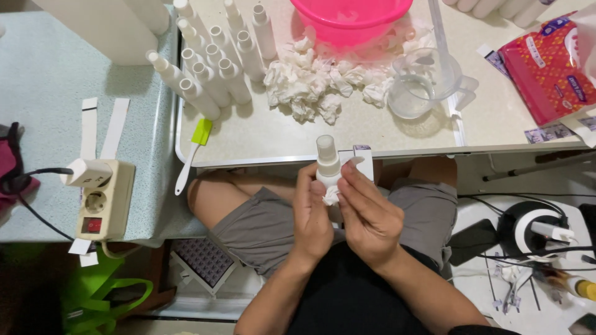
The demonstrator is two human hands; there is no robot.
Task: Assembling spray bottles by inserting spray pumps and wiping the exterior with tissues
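White spray bottle (327,162) at frame centre, just below the table edge (261,159), gripped by left hand (312,217), fingers curled round it over a tissue wad (331,196). Right hand (370,214) pinches a small label (364,159) against the bottle. Crumpled tissues (310,84) and pink basin (349,18) above.

Red packet (546,65): lay at table's right edge, soft plastic, red with blue and white patches | Label (363,160): small white rectangle with dark top strip, was pinched in right hand (372,217) against white bottle (327,162) | Sticker sheets (549,131): small, purplish print, lay below packet | White strips (102,127): two, lay left counter.
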